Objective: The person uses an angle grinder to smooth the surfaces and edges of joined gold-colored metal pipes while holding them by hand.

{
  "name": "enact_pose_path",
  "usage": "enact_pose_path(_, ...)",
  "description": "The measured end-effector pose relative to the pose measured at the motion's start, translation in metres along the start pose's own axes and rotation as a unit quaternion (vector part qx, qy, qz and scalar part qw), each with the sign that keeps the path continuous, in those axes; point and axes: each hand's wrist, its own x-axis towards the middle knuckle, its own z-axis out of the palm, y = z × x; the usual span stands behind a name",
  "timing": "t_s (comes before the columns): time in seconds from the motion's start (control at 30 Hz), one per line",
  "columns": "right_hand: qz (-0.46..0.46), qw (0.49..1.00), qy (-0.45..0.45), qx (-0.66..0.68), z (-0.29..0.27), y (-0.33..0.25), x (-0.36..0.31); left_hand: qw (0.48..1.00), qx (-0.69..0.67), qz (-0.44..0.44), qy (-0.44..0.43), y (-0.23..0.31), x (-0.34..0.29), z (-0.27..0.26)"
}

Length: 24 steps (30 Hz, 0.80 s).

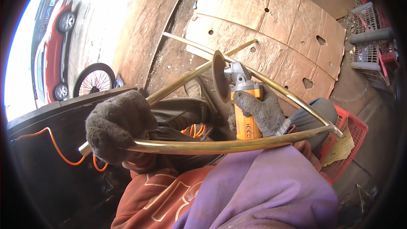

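A frame of shiny brass-coloured metal tubes [231, 146] lies across my lap, one curved tube near me and two longer ones crossing at the far end. My left hand [119, 125], in a dirty grey glove, is closed around the tubes at the left corner. In my gloved right hand [265, 112] is a yellow and grey angle grinder [246, 123], gripped by its body. Its brown disc [219, 76] stands upright close to where the far tubes cross. Whether the disc touches the metal, I cannot tell.
Flattened cardboard [275, 25] with holes covers the ground ahead. A red plastic crate [347, 144] sits at my right, with more crates [366, 38] farther off. An orange cord [53, 138] runs along the dark surface at left. Beyond are a spoked wheel [94, 82] and a red car [53, 55].
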Motion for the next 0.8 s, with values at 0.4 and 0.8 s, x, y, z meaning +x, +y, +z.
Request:
enact_pose_path(0.4, 0.000, 0.999, -0.023, 0.021, -0.002, 0.006, 0.003, 1.000, -0.007, -0.004, -0.021, -0.001, 0.001, 0.006)
enact_pose_path(0.8, 0.002, 0.998, -0.046, -0.048, -0.003, 0.001, 0.001, 0.999, -0.006, -0.020, -0.046, -0.005, 0.004, 0.013)
